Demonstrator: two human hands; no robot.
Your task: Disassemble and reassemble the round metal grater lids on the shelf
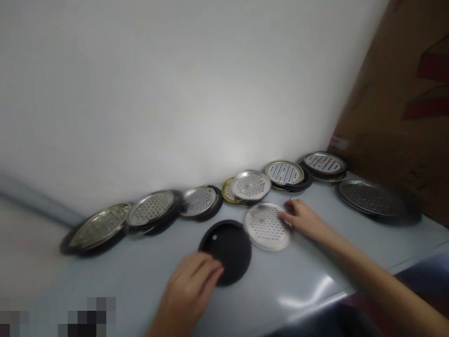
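My right hand (pixel 304 219) has its thumb and fingers at the right edge of a round silver grater plate (pixel 266 227) with rows of small holes. The plate lies at or just above the grey table. To its left is a flat black disc (pixel 233 250) with a small pale spot near its upper left edge. My left hand (pixel 191 285) is over the disc's lower left edge, fingers and thumb pressed together. What those fingertips hold, if anything, is hidden.
Along the white wall (pixel 175 93), several stacks of round grater plates on black discs stand in a row on the table (pixel 154 276), such as a left stack (pixel 101 227) and a right one (pixel 324 164). A dark round plate (pixel 368 199) lies farther right. Brown cardboard (pixel 393 140) rises behind.
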